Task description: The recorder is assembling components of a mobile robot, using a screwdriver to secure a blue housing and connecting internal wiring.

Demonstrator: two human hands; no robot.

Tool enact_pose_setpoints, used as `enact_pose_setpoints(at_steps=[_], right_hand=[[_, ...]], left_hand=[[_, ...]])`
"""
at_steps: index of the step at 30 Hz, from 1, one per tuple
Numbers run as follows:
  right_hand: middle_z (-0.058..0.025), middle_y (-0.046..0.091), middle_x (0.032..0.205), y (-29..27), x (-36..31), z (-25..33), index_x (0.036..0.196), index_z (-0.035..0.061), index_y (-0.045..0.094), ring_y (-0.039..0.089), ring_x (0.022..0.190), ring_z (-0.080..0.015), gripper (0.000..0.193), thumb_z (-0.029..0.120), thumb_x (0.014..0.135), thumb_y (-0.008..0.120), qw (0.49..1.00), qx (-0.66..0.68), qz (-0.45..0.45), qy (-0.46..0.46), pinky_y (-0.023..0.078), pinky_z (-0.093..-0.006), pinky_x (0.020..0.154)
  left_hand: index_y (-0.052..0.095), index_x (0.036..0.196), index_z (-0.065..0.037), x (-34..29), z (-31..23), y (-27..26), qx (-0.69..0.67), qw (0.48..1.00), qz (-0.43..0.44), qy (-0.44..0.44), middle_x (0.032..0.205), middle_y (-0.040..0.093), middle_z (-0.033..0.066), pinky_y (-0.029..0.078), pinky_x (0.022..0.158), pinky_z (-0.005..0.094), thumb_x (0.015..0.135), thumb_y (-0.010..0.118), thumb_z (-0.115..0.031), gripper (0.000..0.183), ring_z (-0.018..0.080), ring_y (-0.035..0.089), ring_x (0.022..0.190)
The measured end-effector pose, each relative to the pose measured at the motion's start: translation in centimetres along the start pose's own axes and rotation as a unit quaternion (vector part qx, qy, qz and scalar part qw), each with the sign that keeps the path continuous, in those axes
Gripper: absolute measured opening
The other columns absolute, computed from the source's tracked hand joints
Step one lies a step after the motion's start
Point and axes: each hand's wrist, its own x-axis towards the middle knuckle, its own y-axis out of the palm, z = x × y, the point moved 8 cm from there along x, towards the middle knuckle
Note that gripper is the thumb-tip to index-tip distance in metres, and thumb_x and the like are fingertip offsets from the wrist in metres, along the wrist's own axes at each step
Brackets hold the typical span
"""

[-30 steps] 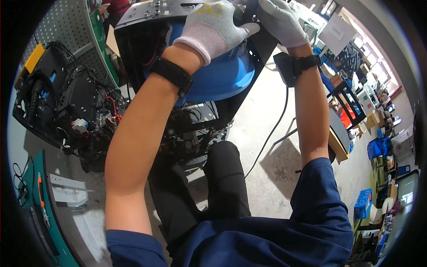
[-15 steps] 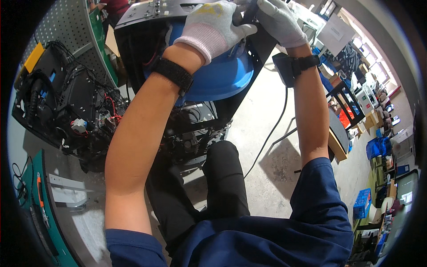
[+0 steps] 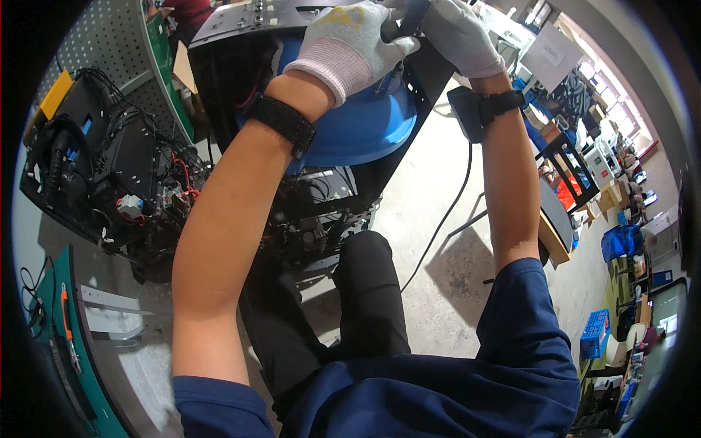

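Observation:
My left hand (image 3: 349, 45), in a pale grey knit glove, is closed at the top edge of the black metal housing (image 3: 219, 73), its thumb stretched to the right. My right hand (image 3: 461, 38), gloved alike, is bent round a dark, short object (image 3: 414, 17) between the two hands. Its kind I cannot make out, and the upper edge of the picture cuts off the fingertips. Below my left hand, a blue rounded tub (image 3: 358, 135) sits inside the housing.
An opened black machine part (image 3: 109, 168) with loose wires lies at left, below a perforated panel (image 3: 109, 44). A green mat (image 3: 77, 343) holds an orange-handled tool (image 3: 67, 314). A black cable (image 3: 456, 204) hangs from my right wrist's black device (image 3: 467, 113). Shelves and boxes line the right.
My right hand has turned slightly around the dark object, and its thumb has swung out of plain sight. My left hand has hardly moved.

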Motion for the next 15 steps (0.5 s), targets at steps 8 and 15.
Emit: enact_pose_setpoints(at_steps=[8,15], right_hand=[[-0.0133,0.073,0.106,-0.1,-0.1,0.0,0.120,-0.0014,0.066,0.070,0.097,-0.0225,0.043,0.037,0.103,0.062,0.995,-0.093,-0.020,0.020,0.055,-0.0360,0.089],[-0.0131,0.072,0.111,0.2,0.2,-0.2,0.126,-0.0014,0.064,0.069,0.102,-0.0230,0.044,0.037,0.104,0.061,0.998,-0.063,0.011,0.003,0.055,-0.0365,0.090]], left_hand=[[0.056,0.145,-0.013,-0.2,-2.0,-2.8,-0.096,0.995,-0.007,0.003,0.115,0.070,0.0226,0.053,0.095,0.0448,0.086,0.073,-0.038,0.066,0.0389,0.067,0.107],[0.075,0.115,-0.006,0.2,0.1,-0.1,0.034,0.999,0.019,-0.033,0.103,0.076,0.0152,0.059,0.088,0.0408,0.092,0.067,-0.060,0.058,0.0287,0.075,0.095]])
